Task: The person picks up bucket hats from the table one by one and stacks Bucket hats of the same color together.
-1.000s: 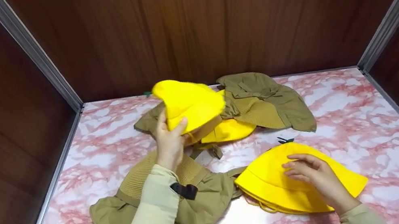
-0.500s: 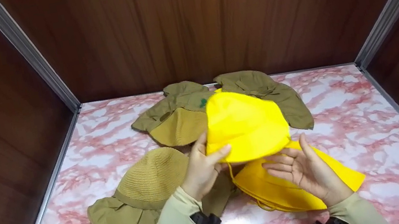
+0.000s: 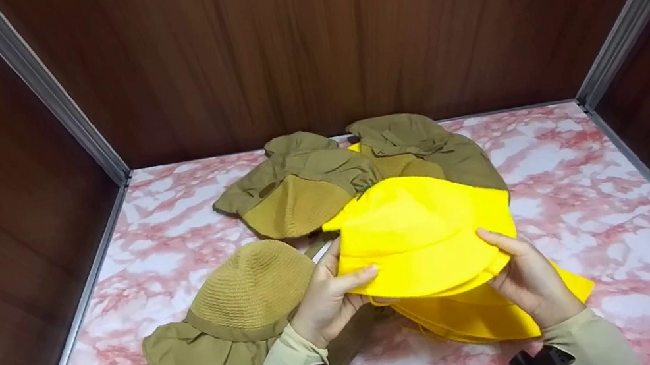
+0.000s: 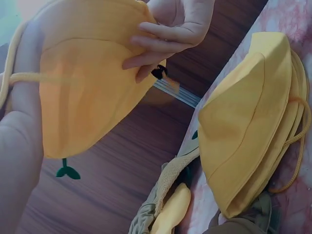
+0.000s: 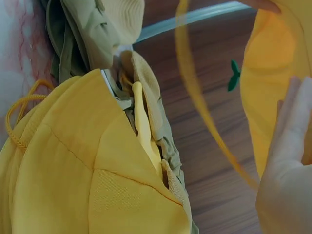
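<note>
A yellow bucket hat (image 3: 424, 232) is held up by both hands in the head view. My left hand (image 3: 329, 299) grips the left end of its brim, thumb on top. At the right end, my right hand (image 3: 529, 280) pinches the brim with its thumb above and fingers beneath. From the crown hangs a small green sprout (image 4: 67, 170), seen in the left wrist view. A yellow cord (image 5: 204, 112) dangles from the hat in the right wrist view. Below it, nested yellow hats (image 3: 476, 319) lie on the table, partly hidden by the held hat.
An olive hat with a straw-coloured crown (image 3: 250, 289) lies at front left. Two more olive hats, one at back left (image 3: 294, 194) and one at back right (image 3: 423, 132), lie with yellow fabric between them. Wood-grain panels (image 3: 300, 40) enclose the marbled table (image 3: 174, 236).
My left hand has brought the yellow hat from the back left toward the front right, over the nested hats. My right hand has risen from them and taken the brim's right end.
</note>
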Tool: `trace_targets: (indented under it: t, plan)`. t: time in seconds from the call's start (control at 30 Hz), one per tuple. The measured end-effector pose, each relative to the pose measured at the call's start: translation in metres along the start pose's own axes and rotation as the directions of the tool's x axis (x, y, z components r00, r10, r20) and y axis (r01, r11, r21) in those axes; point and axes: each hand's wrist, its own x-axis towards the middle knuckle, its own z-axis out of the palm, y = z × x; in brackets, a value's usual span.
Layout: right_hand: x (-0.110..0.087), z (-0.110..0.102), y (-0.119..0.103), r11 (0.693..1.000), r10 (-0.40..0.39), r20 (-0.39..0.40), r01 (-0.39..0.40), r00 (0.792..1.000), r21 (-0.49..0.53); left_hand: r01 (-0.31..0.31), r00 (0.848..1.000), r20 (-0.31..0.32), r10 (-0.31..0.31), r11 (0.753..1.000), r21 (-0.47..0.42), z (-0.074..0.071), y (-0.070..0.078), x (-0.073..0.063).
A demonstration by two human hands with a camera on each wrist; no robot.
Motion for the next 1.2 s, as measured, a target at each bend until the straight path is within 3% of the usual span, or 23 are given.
trace_targets:
  t: [0.13, 0.37, 0.5, 0.73, 0.93, 1.07, 1.2]
  plan:
    - [0.001, 0.001, 0.005, 0.997, -0.076, -0.061, 0.078, 0.995, 0.021, -0.006, 0.999, -0.034, 0.004, 0.999, -0.044, -0.002, -0.002, 0.000]
    - [-0.003, 0.003, 0.014, 0.980, -0.160, -0.083, 0.169, 0.984, 0.110, -0.054, 0.996, -0.076, 0.040, 0.981, -0.188, -0.005, -0.013, 0.000]
    - [-0.006, 0.006, 0.021, 0.969, -0.178, -0.155, 0.200, 0.972, 0.143, -0.070, 0.989, -0.139, 0.043, 0.980, -0.189, -0.003, -0.023, 0.004]
    - [-0.007, 0.016, 0.042, 0.963, -0.177, -0.310, 0.230, 0.934, 0.143, -0.099, 0.960, -0.279, 0.033, 0.969, -0.226, 0.006, -0.041, 0.010]
    - [-0.006, 0.026, 0.058, 0.957, -0.208, -0.366, 0.266, 0.907, 0.116, -0.172, 0.926, -0.372, 0.068, 0.952, -0.252, 0.016, -0.052, 0.015]
    - [-0.005, 0.031, 0.063, 0.952, -0.218, -0.379, 0.281, 0.899, 0.119, -0.208, 0.911, -0.405, 0.083, 0.938, -0.277, 0.020, -0.055, 0.016]
    - [-0.004, 0.032, 0.064, 0.956, -0.207, -0.386, 0.270, 0.899, 0.114, -0.228, 0.909, -0.405, 0.092, 0.925, -0.302, 0.020, -0.056, 0.018]
